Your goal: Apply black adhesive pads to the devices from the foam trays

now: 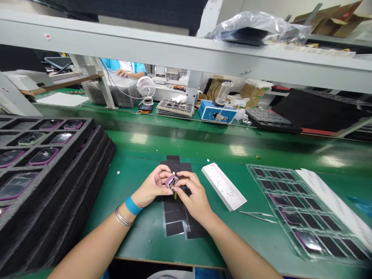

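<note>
A small purple smartwatch case (171,181), its inner electronics showing, is held up over the middle of the bench. My left hand (151,186) grips its left side between thumb and fingers. From the right, the thumb and fingertips of my right hand (194,194) close on its edge; any tiny part between them is hidden. Beneath both hands lie black rectangular pads (174,228) joined into a mat. A narrow yellow item (175,195) shows just below the case, partly covered by my fingers.
Right of my hands is a white tray (223,186) with tiny pieces, beside tweezers (258,215). Farther right, a clear plastic tray (290,228) holds several purple-edged pieces. Stacked black foam trays (72,174) stand left. Behind are a fan (146,87), a blue box (216,112) and another person's hand (120,73).
</note>
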Available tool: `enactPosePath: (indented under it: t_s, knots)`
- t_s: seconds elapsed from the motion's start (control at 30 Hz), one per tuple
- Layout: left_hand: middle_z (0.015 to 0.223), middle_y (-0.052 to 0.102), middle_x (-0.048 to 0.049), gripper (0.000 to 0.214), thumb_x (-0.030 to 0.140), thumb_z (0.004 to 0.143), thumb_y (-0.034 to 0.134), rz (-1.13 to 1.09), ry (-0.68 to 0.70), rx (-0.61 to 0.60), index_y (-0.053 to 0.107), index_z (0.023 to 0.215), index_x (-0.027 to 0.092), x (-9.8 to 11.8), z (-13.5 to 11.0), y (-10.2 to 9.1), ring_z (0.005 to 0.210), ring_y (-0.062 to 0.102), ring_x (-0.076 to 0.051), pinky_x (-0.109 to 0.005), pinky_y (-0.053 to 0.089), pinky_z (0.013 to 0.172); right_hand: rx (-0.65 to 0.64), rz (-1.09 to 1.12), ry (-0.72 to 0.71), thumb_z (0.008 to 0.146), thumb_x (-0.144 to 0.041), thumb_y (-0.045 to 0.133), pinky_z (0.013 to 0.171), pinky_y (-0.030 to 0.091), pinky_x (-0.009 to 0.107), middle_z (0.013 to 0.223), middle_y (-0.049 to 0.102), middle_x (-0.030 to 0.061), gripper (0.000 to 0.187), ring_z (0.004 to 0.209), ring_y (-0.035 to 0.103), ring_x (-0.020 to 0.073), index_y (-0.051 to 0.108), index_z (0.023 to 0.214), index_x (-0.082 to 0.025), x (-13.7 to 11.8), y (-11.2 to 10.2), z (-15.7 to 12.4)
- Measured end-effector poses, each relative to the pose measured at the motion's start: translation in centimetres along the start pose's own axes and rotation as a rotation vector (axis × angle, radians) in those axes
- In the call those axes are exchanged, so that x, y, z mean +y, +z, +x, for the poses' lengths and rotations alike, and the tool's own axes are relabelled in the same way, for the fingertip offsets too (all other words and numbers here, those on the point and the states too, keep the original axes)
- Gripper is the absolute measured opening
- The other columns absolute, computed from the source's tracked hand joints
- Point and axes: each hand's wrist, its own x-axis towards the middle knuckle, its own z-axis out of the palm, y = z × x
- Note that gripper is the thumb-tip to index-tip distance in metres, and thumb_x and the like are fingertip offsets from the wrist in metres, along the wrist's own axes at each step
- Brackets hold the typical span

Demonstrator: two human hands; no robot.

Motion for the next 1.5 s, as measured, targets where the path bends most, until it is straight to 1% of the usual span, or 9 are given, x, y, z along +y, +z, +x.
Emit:
enactPosePath:
  t_s: [0.37,0.5,0.63,0.7,0.77,0.83,0.93,1.1,1.5]
  knots:
    - [0.087,0.063,0.0004,0.051,0.004,0.060,0.077,-0.052,-0.035,0.046,0.047,0.098,0.019,0.0,0.1,0.5,0.076,0.060,-0.010,-0.019,0.048,0.068,-0.049,-0.115,-0.081,0.085,-0.021,0.055,0.088,0.045,0.042,0.106,0.057,0.0074,0.004,0.104,0.051,0.0231,0.057,0.084,-0.024,0.1,0.3,-0.1]
    - [0.091,0.064,-0.0019,0.049,0.008,0.062,0.077,-0.089,-0.037,0.080,0.047,0.099,0.019,0.2,0.1,0.4,0.081,0.063,-0.013,-0.021,0.049,0.071,0.019,-0.218,-0.138,0.086,-0.022,0.049,0.085,0.045,0.039,0.099,0.060,0.0073,0.008,0.097,0.055,0.0222,0.056,0.083,-0.023,0.3,-1.6,0.7]
    - [0.097,0.065,-0.0049,0.047,0.011,0.065,0.077,-0.122,-0.040,0.081,0.046,0.099,0.019,0.7,0.1,0.2,0.090,0.065,-0.018,-0.027,0.049,0.079,0.094,-0.487,0.263,0.080,-0.022,0.050,0.072,0.047,0.032,0.080,0.066,0.0035,0.010,0.077,0.062,0.0208,0.058,0.075,-0.024,3.0,-6.9,2.0]
    - [0.098,0.065,-0.0043,0.047,0.013,0.065,0.077,-0.140,-0.049,0.079,0.047,0.100,0.020,0.8,0.0,0.1,0.090,0.065,-0.019,-0.028,0.050,0.079,-0.011,-0.669,0.525,0.078,-0.020,0.051,0.068,0.046,0.033,0.075,0.067,0.0045,0.013,0.074,0.063,0.0229,0.062,0.072,-0.024,4.7,-9.4,2.5]
    - [0.098,0.065,-0.0039,0.048,0.016,0.065,0.078,-0.157,-0.053,0.077,0.048,0.101,0.020,0.8,0.0,0.0,0.090,0.065,-0.019,-0.028,0.050,0.080,-0.108,-0.767,0.595,0.079,-0.021,0.051,0.073,0.046,0.037,0.080,0.069,0.0087,0.020,0.080,0.063,0.0265,0.063,0.062,-0.022,5.9,-10.4,2.7]
    - [0.099,0.065,-0.0036,0.049,0.017,0.065,0.078,-0.170,-0.053,0.078,0.047,0.102,0.021,0.7,0.0,-0.1,0.090,0.065,-0.018,-0.029,0.050,0.082,-0.073,-0.712,0.473,0.081,-0.024,0.051,0.084,0.044,0.041,0.091,0.069,0.0114,0.024,0.091,0.062,0.0288,0.064,0.062,-0.020,6.0,-9.7,2.7]
    - [0.098,0.065,-0.0040,0.050,0.016,0.065,0.078,-0.185,-0.056,0.075,0.045,0.102,0.021,0.5,-0.1,0.0,0.091,0.065,-0.018,-0.029,0.050,0.082,0.057,-0.291,0.297,0.083,-0.032,0.053,0.088,0.046,0.040,0.099,0.068,0.0073,0.017,0.095,0.061,0.0245,0.067,0.084,-0.021,4.2,-6.2,2.2]
    - [0.096,0.064,-0.0032,0.052,0.012,0.064,0.078,-0.181,-0.075,0.057,0.043,0.101,0.022,0.3,-0.1,0.5,0.086,0.064,-0.015,-0.024,0.050,0.075,0.020,0.281,0.311,0.083,-0.032,0.058,0.075,0.052,0.032,0.084,0.069,0.0032,0.013,0.079,0.065,0.0183,0.062,0.083,-0.021,0.9,-0.5,0.5]
    - [0.091,0.063,-0.0024,0.051,0.011,0.062,0.079,-0.019,-0.020,0.053,0.041,0.096,0.020,-0.5,0.0,0.8,0.081,0.060,-0.013,-0.023,0.047,0.072,0.108,0.108,0.119,0.079,-0.016,0.057,0.070,0.051,0.029,0.078,0.067,0.0018,0.009,0.074,0.063,0.0159,0.061,0.073,-0.020,0.0,-0.1,0.3]
